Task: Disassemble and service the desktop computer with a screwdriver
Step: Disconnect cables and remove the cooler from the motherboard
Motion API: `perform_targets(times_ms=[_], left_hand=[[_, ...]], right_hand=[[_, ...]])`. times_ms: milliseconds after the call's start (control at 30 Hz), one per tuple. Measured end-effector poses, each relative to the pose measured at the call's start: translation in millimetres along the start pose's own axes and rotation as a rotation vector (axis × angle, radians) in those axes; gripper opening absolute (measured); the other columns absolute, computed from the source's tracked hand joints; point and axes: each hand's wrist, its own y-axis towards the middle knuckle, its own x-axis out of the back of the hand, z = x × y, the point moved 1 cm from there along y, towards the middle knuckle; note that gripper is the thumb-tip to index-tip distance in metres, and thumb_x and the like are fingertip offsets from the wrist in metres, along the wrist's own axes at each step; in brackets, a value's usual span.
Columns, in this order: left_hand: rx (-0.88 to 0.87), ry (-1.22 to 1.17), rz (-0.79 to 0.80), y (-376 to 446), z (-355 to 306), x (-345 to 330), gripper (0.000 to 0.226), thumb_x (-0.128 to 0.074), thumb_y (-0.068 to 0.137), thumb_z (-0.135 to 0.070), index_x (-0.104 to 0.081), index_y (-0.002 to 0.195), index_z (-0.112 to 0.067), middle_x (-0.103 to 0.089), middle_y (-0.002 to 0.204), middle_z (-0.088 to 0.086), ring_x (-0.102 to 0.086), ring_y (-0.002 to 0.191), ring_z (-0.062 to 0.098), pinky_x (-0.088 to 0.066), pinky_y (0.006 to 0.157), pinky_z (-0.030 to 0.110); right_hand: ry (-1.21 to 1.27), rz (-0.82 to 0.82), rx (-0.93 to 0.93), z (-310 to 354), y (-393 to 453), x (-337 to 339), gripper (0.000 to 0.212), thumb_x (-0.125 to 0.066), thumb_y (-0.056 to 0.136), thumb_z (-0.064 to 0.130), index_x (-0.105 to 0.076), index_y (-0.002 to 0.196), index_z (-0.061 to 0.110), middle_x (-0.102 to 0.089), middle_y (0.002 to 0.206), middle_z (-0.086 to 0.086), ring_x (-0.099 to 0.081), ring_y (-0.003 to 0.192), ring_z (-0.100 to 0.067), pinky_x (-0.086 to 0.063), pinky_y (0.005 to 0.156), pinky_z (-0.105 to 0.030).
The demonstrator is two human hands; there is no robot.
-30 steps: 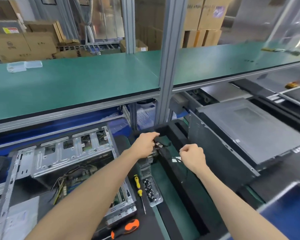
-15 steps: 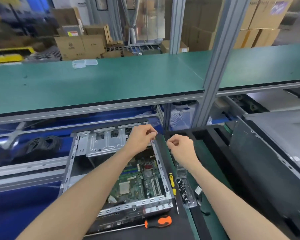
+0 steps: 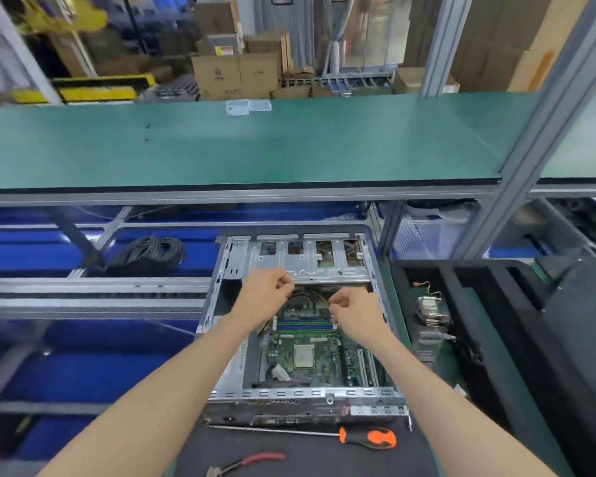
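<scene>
Drive cage (image 3: 310,261) seemingly overhangs motherboard's (image 3: 310,352) far end.

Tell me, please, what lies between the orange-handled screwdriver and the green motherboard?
In the head view, the near metal wall of the computer case lies between the screwdriver and the motherboard. The screwdriver lies on the dark mat just outside that wall.

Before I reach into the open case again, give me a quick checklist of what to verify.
1. Motherboard exposed in the computer case: ok.
2. Left hand and right hand over the board: ok.
3. What their curled fingers hold: cannot tell.
4. Orange-handled screwdriver in hand: not ok, it lies in front of the case.
5. Red-handled pliers out of the case: ok.
</scene>
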Motion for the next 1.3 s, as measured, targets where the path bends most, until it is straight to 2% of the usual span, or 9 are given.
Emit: perform_targets(times_ms=[133, 267, 400, 633, 733, 967, 1100, 1167, 1300], left_hand=[[-0.009, 0.226, 0.145, -0.9, 14.0, -15.2, 0.02, -0.059, 0.097, -0.022, -0.073, 0.111, -0.019, -0.075, 0.096, 0.001, -0.068, 0.086, 0.018, -0.055, 0.08, 0.03], [-0.064, 0.435, 0.323, 6.5, 17.9, -34.6, 0.042, -0.054, 0.099, -0.027, -0.051, 0.14, -0.017, -0.064, 0.127, 0.013, -0.062, 0.113, 0.033, -0.053, 0.093, 0.046], [-0.096, 0.608, 0.375, 21.8, 12.0, -52.9, 0.053, -0.053, 0.1, -0.034, -0.038, 0.144, -0.009, -0.059, 0.13, 0.014, -0.053, 0.122, 0.036, -0.041, 0.1, 0.047], [0.045, 0.595, 0.382, 50.4, 18.6, -82.3, 0.013, -0.05, 0.103, -0.027, -0.053, 0.101, -0.014, -0.065, 0.112, 0.013, -0.062, 0.102, 0.032, -0.047, 0.079, 0.037], [0.145, 0.536, 0.38, 58.8, 22.3, -95.8, 0.017, -0.051, 0.102, -0.027, -0.057, 0.11, -0.014, -0.066, 0.112, 0.012, -0.063, 0.1, 0.032, -0.053, 0.083, 0.04], [0.265, 0.396, 0.331, 69.1, 37.8, -108.8, 0.03, -0.057, 0.099, -0.037, -0.056, 0.124, -0.022, -0.065, 0.12, 0.008, -0.062, 0.107, 0.033, -0.053, 0.091, 0.04], [0.272, 0.351, 0.261, 68.8, 40.7, -112.4, 0.027, -0.058, 0.098, -0.034, -0.06, 0.121, -0.021, -0.066, 0.117, 0.01, -0.063, 0.102, 0.033, -0.054, 0.087, 0.038], [0.212, 0.371, 0.188, 65.6, 40.0, -113.7, 0.023, -0.059, 0.097, -0.031, -0.061, 0.117, -0.02, -0.067, 0.113, 0.009, -0.063, 0.1, 0.032, -0.051, 0.081, 0.033], [0.073, 0.406, 0.04, 56.4, 35.4, -113.6, 0.021, -0.06, 0.091, -0.017, -0.058, 0.111, -0.015, -0.066, 0.107, 0.013, -0.063, 0.096, 0.035, -0.045, 0.078, 0.035]], right_hand=[[-0.099, 0.084, -0.041, -9.7, 4.8, -15.7, 0.031, -0.061, 0.097, 0.016, -0.066, 0.127, 0.008, -0.071, 0.115, -0.011, -0.066, 0.105, -0.023, -0.053, 0.089, -0.029], [-0.175, 0.15, -0.068, -19.4, 12.9, -30.1, 0.047, -0.058, 0.098, 0.016, -0.05, 0.144, 0.01, -0.06, 0.136, -0.011, -0.061, 0.113, -0.026, -0.048, 0.087, -0.029], [-0.265, 0.151, -0.082, -27.5, 27.0, -41.1, 0.053, -0.056, 0.098, 0.015, -0.039, 0.148, 0.005, -0.043, 0.147, -0.016, -0.042, 0.134, -0.033, -0.041, 0.106, -0.038], [-0.421, 0.166, -0.099, -35.5, 55.2, -53.5, 0.022, -0.048, 0.101, 0.016, -0.053, 0.12, 0.006, -0.054, 0.129, -0.017, -0.041, 0.126, -0.035, -0.038, 0.098, -0.045], [-0.464, 0.159, -0.103, -38.0, 62.4, -61.6, 0.006, -0.047, 0.098, 0.012, -0.053, 0.099, 0.013, -0.06, 0.12, -0.017, -0.049, 0.119, -0.037, -0.035, 0.1, -0.047], [-0.586, 0.113, -0.096, -43.0, 76.8, -73.6, 0.02, -0.053, 0.095, 0.004, -0.052, 0.08, 0.017, -0.069, 0.1, -0.015, -0.063, 0.099, -0.034, -0.028, 0.114, -0.053], [-0.557, 0.095, -0.094, -45.3, 79.5, -75.6, 0.018, -0.051, 0.096, 0.003, -0.056, 0.082, 0.013, -0.07, 0.101, -0.017, -0.055, 0.082, -0.03, -0.046, 0.092, -0.041], [-0.534, 0.072, -0.088, -46.4, 80.0, -75.2, 0.016, -0.051, 0.098, 0.005, -0.066, 0.093, 0.007, -0.07, 0.1, -0.017, -0.061, 0.084, -0.031, -0.045, 0.074, -0.034], [-0.524, 0.026, -0.07, -46.2, 76.3, -73.4, 0.02, -0.05, 0.097, 0.002, -0.068, 0.096, 0.01, -0.07, 0.095, -0.016, -0.059, 0.077, -0.031, -0.041, 0.065, -0.031]])
